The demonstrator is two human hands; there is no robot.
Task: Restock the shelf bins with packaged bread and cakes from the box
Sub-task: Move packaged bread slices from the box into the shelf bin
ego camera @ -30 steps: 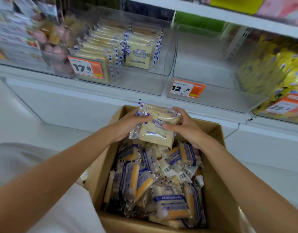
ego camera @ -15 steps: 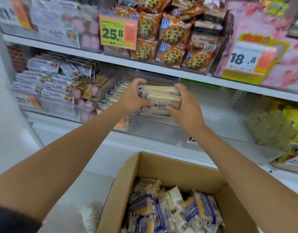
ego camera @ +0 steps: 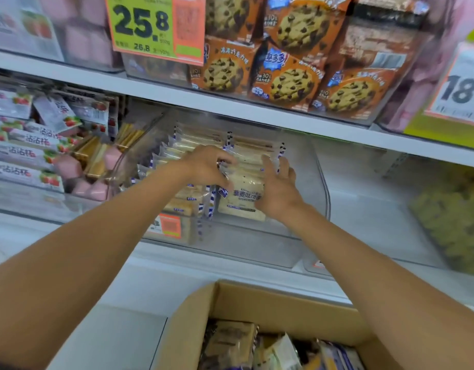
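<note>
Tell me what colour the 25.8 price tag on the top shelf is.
The price tag is yellow-green with orange edging; head view.

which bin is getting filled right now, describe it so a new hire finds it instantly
Find the big green 25.8 price tag on the upper shelf; the clear bin sits one level below it, where the left hand and right hand reach in. It alone holds pale toast packets with blue-striped edges, unlike the strawberry-printed packs to its left.
</note>
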